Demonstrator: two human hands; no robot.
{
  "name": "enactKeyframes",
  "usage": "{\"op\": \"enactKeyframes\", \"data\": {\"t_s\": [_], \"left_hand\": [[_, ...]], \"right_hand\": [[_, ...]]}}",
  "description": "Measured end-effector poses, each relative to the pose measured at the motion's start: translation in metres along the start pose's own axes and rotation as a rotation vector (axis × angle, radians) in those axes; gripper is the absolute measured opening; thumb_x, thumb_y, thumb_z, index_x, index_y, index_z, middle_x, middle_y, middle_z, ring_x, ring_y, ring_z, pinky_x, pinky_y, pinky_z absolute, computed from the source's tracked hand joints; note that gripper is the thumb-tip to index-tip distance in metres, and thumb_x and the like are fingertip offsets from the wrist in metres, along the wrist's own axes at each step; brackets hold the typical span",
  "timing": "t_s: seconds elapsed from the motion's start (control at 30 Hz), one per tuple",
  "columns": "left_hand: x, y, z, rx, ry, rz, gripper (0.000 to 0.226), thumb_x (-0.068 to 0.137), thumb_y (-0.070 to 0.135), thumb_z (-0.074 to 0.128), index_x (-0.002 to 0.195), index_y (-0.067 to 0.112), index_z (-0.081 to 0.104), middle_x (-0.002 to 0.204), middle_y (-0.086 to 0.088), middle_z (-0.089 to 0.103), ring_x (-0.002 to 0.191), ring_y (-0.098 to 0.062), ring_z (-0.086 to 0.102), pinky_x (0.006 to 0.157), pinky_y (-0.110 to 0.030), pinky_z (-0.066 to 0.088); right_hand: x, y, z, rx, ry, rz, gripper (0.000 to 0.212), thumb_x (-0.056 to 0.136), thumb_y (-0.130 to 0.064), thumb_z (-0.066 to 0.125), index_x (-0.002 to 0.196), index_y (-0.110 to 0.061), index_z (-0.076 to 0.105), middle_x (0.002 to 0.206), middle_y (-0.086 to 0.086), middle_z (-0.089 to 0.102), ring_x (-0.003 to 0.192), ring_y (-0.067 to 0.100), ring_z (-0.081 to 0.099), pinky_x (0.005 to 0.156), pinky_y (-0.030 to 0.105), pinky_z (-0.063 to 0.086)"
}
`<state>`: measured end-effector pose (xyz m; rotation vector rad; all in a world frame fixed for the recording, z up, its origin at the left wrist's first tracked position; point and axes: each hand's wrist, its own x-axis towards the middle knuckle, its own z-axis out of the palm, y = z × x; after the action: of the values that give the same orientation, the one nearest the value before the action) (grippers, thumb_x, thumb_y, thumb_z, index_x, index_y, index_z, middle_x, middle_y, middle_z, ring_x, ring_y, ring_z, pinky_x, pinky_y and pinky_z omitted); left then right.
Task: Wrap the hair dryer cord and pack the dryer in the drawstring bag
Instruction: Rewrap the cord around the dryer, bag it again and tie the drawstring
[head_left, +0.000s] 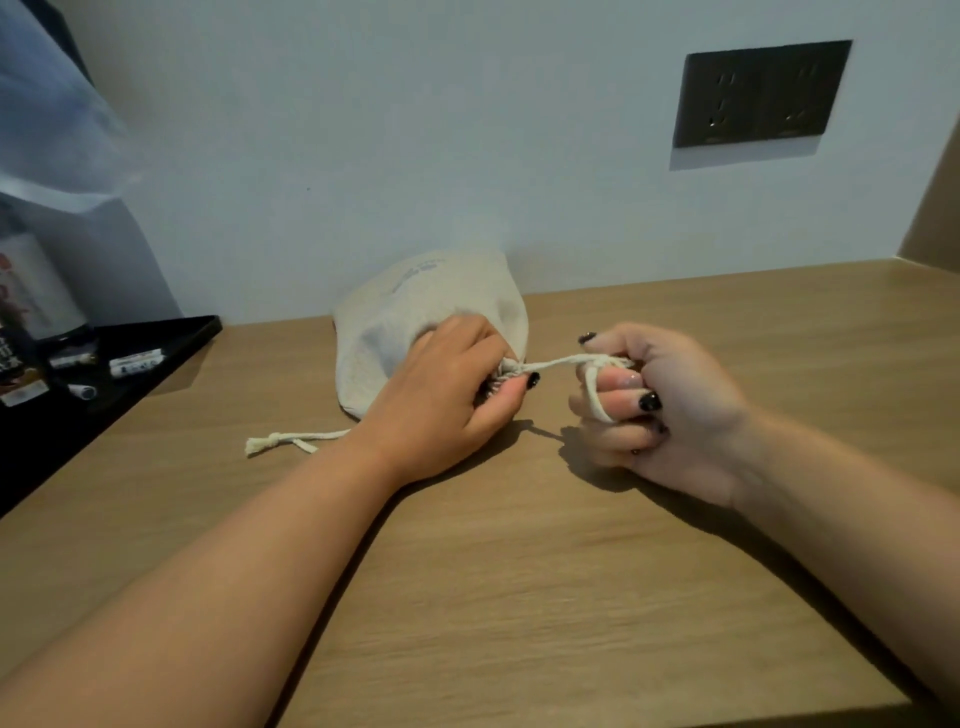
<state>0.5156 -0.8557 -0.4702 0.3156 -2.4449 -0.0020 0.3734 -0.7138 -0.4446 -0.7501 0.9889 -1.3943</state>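
Hands at work on a cream drawstring bag (415, 317): we see it lying on its side on the wooden bench (519, 571), its bottom against the pale wall (363, 156) and its gathered mouth turned toward us. The left hand (447, 395) curls over that puckered mouth, fingers and thumb pinching the fabric. Just right of the bag, the right hand (654, 410) is closed in a fist around the drawstring (558, 362), which runs taut from the mouth and loops over its fingers. A second, knotted cord end (280, 441) lies slack on the bench, left of the bag's mouth. We cannot see the dryer itself; the bag bulges, but what fills it stays hidden. Well left of the bag sits a black tray (171, 343) holding small sachets (135, 362). Above and right of the bag, a dark socket plate (761, 93) is set in the wall.
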Motion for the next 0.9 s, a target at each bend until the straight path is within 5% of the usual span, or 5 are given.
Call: {"op": "enactKeyframes", "data": {"t_s": [0.2, 0.33, 0.5, 0.73, 0.9], "left_hand": [[0.002, 0.009, 0.003, -0.136, 0.025, -0.043, 0.021, 0.09, 0.038, 0.041, 0.094, 0.026, 0.058, 0.088, 0.009, 0.05, 0.084, -0.006, 0.043, 0.081, -0.032, 0.037], [0.0, 0.008, 0.001, -0.309, 0.047, -0.1, 0.037, 0.091, 0.038, 0.046, 0.124, 0.029, 0.06, 0.103, 0.013, 0.063, 0.094, -0.002, 0.054, 0.083, -0.027, 0.043], [0.001, 0.006, 0.003, -0.36, 0.015, -0.18, 0.029, 0.091, 0.039, 0.051, 0.112, 0.026, 0.065, 0.095, 0.018, 0.061, 0.088, 0.0, 0.055, 0.076, -0.024, 0.041], [0.007, 0.017, 0.001, -0.324, -0.023, -0.197, 0.004, 0.093, 0.031, 0.056, 0.092, 0.027, 0.056, 0.085, 0.015, 0.054, 0.082, -0.001, 0.05, 0.071, -0.025, 0.037], [0.007, 0.02, -0.002, -0.307, -0.023, -0.218, 0.01, 0.09, 0.032, 0.053, 0.088, 0.023, 0.056, 0.082, 0.012, 0.054, 0.079, -0.005, 0.049, 0.069, -0.026, 0.036]], "right_hand": [[0.001, -0.002, 0.0, -0.048, 0.16, -0.211, 0.042, 0.096, -0.039, 0.044, 0.073, -0.013, 0.069, 0.085, 0.002, 0.073, 0.034, 0.005, 0.025, 0.047, 0.021, 0.023], [-0.001, -0.001, 0.001, -0.235, 0.252, -0.237, 0.036, 0.099, -0.038, 0.043, 0.105, -0.015, 0.07, 0.107, -0.006, 0.074, 0.043, 0.007, 0.04, 0.052, 0.018, 0.033], [0.0, 0.008, 0.012, -0.504, 0.403, -0.368, 0.026, 0.097, -0.033, 0.051, 0.099, -0.023, 0.075, 0.098, -0.008, 0.075, 0.066, 0.014, 0.07, 0.066, 0.026, 0.049], [0.017, 0.021, -0.002, -1.24, 0.513, -0.946, 0.039, 0.095, -0.037, 0.047, 0.061, -0.023, 0.062, 0.056, -0.011, 0.056, 0.055, 0.013, 0.056, 0.053, 0.039, 0.048], [0.021, 0.018, -0.01, -1.669, 0.599, -1.235, 0.033, 0.098, -0.03, 0.048, 0.075, -0.018, 0.068, 0.069, -0.015, 0.059, 0.055, 0.012, 0.054, 0.045, 0.028, 0.038]]}}
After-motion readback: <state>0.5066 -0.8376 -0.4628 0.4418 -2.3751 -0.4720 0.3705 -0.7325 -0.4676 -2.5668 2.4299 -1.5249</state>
